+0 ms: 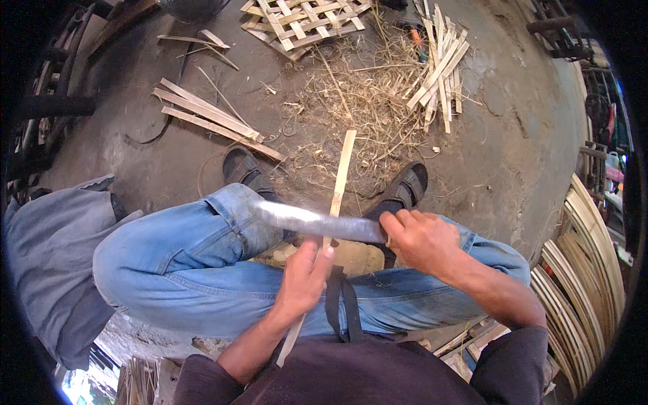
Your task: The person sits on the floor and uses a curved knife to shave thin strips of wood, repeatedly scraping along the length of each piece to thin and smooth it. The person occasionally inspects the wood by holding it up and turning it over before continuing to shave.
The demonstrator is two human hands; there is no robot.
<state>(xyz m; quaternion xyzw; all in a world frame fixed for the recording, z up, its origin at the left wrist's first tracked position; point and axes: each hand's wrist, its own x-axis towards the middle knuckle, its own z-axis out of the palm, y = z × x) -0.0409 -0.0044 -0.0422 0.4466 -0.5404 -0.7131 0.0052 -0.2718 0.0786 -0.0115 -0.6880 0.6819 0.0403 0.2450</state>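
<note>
My left hand [302, 275] is closed around a long, thin bamboo strip [343, 169], its thumb lying along it. The strip slants from my lap up toward the floor ahead, and its near end [289, 343] shows below the hand by my shirt. In my right hand [424, 241] is a broad-bladed knife [344, 227], gripped at the right, its handle mostly hidden by the fingers. The blade lies crosswise over the strip, just beyond my left fingertips, and its bright far end points left. Below the blade, between my legs, sits a tan block-like thing [361, 255].
Curly shavings [337, 101] cover the floor ahead, with a pile of strips [442, 67] and an orange-handled tool [416, 38] beside them. A woven lattice [304, 23] lies at the far side. More strips [209, 113] lie left; bent bamboo bundles [574, 283] stand right. Grey cloth [54, 263] hangs left.
</note>
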